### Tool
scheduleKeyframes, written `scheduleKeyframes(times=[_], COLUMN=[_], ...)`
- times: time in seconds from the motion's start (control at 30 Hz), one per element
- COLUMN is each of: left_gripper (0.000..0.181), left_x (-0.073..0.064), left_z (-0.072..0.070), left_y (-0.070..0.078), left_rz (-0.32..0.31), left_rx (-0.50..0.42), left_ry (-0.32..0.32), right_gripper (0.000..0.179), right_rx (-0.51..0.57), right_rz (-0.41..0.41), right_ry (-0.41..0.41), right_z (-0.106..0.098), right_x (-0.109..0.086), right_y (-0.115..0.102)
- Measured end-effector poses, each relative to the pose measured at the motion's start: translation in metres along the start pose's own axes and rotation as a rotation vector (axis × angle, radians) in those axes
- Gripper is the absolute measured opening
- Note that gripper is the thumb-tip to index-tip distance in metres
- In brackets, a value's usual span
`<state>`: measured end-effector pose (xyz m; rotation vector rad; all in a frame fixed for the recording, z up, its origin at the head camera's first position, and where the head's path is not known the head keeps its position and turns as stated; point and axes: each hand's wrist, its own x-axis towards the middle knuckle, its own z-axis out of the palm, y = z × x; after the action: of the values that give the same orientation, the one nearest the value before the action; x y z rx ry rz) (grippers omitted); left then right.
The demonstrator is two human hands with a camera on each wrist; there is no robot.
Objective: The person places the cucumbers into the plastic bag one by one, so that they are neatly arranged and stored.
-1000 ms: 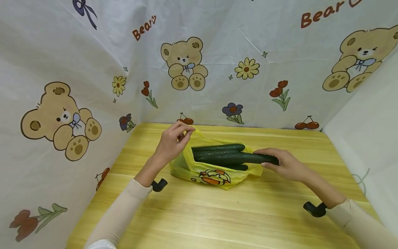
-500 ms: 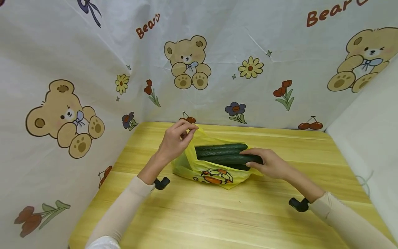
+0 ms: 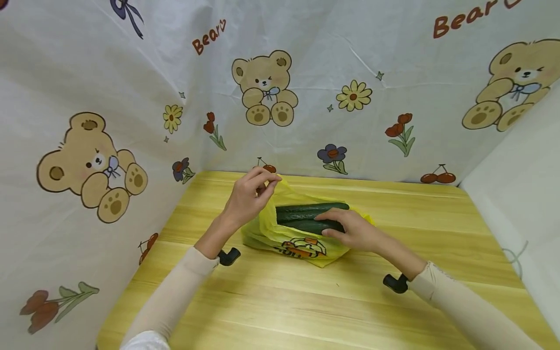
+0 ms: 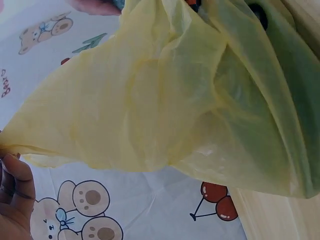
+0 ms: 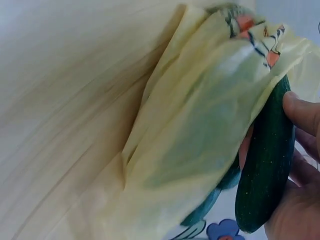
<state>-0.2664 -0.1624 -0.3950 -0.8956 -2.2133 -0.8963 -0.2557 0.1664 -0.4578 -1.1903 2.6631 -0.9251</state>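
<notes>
A yellow plastic bag (image 3: pixel 262 238) with a cartoon print lies on the table, its mouth facing up and right. Several dark green cucumbers (image 3: pixel 302 210) lie side by side inside it. My left hand (image 3: pixel 247 197) pinches the bag's upper left edge between thumb and fingertips and holds it raised; the left wrist view has the stretched film (image 4: pixel 115 110) running from those fingers. At the bag's right side, my right hand (image 3: pixel 352 231) grips the front cucumber (image 5: pixel 267 160), thumb on one side and fingers on the other. Its rounded end sticks out beside the palm in the right wrist view.
The wooden table (image 3: pixel 284 306) extends in front of the bag and to both sides. Behind it hangs a white curtain (image 3: pixel 306 43) printed with bears and flowers. A thin pale cord (image 3: pixel 518 257) lies at the right edge.
My right hand has moved left with the cucumber, pushing it deeper into the bag alongside the others. My left hand keeps its pinch on the bag's edge.
</notes>
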Motion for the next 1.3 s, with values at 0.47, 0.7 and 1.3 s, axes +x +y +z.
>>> scheduleKeyframes(times=[0.47,0.7,1.3], left_gripper=[0.014,0.015,0.015], left_x=[0.003,0.001,-0.005], left_z=[0.002,0.002,0.003], left_y=[0.003,0.002,-0.002], left_rz=[-0.008,-0.026,-0.063], left_rx=[-0.002,0.003,-0.02], left_ry=[-0.007,-0.003,0.011], right_gripper=[0.027,0.025,0.044], right_rx=[-0.025,-0.003,0.036], right_rz=[-0.051,0.02,0.259], right_ry=[0.153,0.196,0.039], right_z=[-0.002,-0.018,-0.02], right_x=[0.006,-0.007,-0.069], right_y=[0.008,0.02,0.06])
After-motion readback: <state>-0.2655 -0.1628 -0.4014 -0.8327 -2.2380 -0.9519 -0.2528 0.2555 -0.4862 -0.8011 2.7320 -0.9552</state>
